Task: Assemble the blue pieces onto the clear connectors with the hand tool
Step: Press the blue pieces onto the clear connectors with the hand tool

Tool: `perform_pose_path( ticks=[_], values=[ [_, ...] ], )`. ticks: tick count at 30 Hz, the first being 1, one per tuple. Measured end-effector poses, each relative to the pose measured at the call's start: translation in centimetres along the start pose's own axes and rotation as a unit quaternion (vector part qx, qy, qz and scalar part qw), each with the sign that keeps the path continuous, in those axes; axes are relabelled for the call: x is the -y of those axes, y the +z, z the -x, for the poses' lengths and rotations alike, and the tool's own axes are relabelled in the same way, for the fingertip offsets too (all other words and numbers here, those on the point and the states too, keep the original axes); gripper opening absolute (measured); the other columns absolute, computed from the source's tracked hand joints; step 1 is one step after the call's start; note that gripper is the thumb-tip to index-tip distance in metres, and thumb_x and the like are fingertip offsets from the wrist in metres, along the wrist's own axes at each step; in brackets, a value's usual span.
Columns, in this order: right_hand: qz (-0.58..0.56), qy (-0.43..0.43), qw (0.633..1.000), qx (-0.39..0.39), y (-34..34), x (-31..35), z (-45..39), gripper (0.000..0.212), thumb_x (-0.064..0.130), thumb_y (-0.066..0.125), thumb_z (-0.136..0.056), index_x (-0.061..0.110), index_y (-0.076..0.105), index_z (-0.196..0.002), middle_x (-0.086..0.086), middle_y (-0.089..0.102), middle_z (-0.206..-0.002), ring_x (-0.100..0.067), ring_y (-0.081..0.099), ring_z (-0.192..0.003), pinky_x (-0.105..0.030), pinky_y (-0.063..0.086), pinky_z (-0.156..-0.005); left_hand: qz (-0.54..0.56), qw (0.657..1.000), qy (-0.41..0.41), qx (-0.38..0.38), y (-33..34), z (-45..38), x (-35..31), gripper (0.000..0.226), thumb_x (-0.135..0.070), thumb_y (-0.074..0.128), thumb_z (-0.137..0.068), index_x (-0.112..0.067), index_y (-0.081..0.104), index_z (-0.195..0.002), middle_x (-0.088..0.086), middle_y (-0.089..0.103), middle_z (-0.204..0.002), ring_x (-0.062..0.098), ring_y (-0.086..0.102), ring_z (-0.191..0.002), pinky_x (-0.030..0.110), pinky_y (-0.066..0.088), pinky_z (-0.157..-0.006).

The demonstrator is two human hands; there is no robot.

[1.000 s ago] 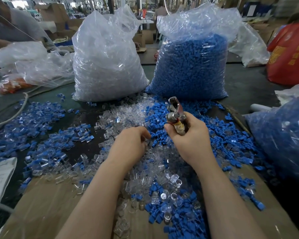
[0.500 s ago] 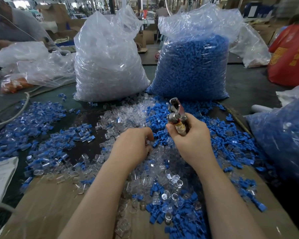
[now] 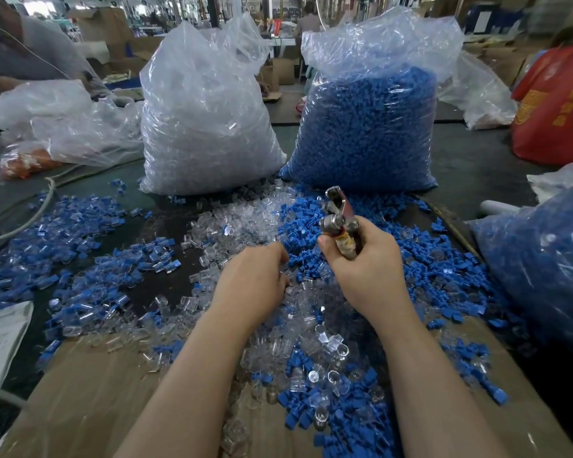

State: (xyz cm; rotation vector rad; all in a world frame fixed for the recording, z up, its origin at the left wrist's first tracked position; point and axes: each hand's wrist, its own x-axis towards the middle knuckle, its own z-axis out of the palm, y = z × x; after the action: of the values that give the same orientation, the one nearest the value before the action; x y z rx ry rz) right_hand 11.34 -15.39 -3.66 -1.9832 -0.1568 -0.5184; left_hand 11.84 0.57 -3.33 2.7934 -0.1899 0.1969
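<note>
- Little has moved since the earlier frames: the left hand (image 3: pixel 255 279) still dips, fingers curled, into the loose clear connectors (image 3: pixel 232 226); what they grip is hidden.
- The right hand (image 3: pixel 364 259) stays clamped round the hand tool (image 3: pixel 339 219), head up over the scattered blue pieces (image 3: pixel 427 259).
- Far behind stand two full bags (image 3: pixel 205 127).

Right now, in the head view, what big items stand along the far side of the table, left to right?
Crumpled clear plastic bags → tall clear bag of clear connectors → tall clear bag of blue pieces → red sack.
</note>
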Motion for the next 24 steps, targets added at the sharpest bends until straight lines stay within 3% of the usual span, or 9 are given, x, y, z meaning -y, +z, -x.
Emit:
perform_pose_path(
  ticks=[7,12,16,18,21,24],
  values=[
    [0.011,-0.004,1.000,0.003,0.0,0.2,-0.1,0.008,0.027,0.070,-0.088,0.025,0.063,-0.084,0.012,0.060,-0.065,-0.004,0.056,-0.067,-0.025,0.043,-0.059,-0.017,0.999,0.016,0.025,0.1,-0.1,0.1,0.026,-0.040,0.065,-0.091,-0.029,0.061,-0.114,-0.009,0.052,-0.099,0.010,0.050,-0.089,0.026,0.045,-0.080],
    [0.018,-0.006,1.000,0.004,-0.1,0.2,-0.1,0.012,0.028,0.070,-0.088,0.030,0.060,-0.081,0.015,0.058,-0.064,0.000,0.055,-0.067,-0.017,0.038,-0.056,-0.004,1.000,0.022,0.008,0.3,-0.1,0.0,0.022,-0.032,0.063,-0.092,-0.026,0.060,-0.113,-0.009,0.060,-0.105,0.010,0.054,-0.091,0.022,0.044,-0.077],
    [0.014,-0.014,1.000,0.001,-0.1,0.4,-0.1,0.017,0.026,0.071,-0.088,0.033,0.058,-0.079,0.017,0.058,-0.063,0.002,0.056,-0.067,-0.010,0.038,-0.056,0.103,0.995,-0.006,-0.006,0.4,0.0,0.3,0.018,-0.021,0.064,-0.089,-0.023,0.060,-0.106,-0.011,0.063,-0.090,0.007,0.061,-0.081,0.025,0.055,-0.072],
    [0.002,-0.012,1.000,0.003,-0.1,0.5,-0.1,0.015,0.026,0.071,-0.088,0.033,0.059,-0.081,0.017,0.060,-0.065,0.002,0.057,-0.068,-0.010,0.040,-0.057,0.243,0.968,-0.041,-0.038,0.0,-0.1,0.3,0.017,-0.016,0.071,-0.086,-0.023,0.062,-0.098,-0.009,0.066,-0.086,0.006,0.065,-0.077,0.025,0.058,-0.070],
    [-0.028,-0.002,1.000,0.009,-0.1,0.6,-0.1,0.016,0.027,0.070,-0.088,0.034,0.059,-0.081,0.018,0.063,-0.068,0.000,0.057,-0.067,-0.013,0.041,-0.059,0.451,0.888,-0.078,-0.048,-1.0,-0.2,-0.2,0.027,-0.007,0.081,-0.077,-0.018,0.065,-0.095,0.001,0.073,-0.083,0.011,0.071,-0.074,0.024,0.059,-0.063],
    [-0.066,-0.003,0.998,0.010,-0.2,0.9,-0.1,0.019,0.022,0.071,-0.088,0.032,0.059,-0.078,0.018,0.064,-0.071,0.001,0.056,-0.063,-0.011,0.041,-0.058,0.526,0.846,-0.061,-0.059,-1.6,-0.2,-0.6,0.029,-0.002,0.084,-0.071,-0.010,0.069,-0.094,0.005,0.075,-0.082,0.012,0.071,-0.074,0.020,0.057,-0.068]
  ],
)
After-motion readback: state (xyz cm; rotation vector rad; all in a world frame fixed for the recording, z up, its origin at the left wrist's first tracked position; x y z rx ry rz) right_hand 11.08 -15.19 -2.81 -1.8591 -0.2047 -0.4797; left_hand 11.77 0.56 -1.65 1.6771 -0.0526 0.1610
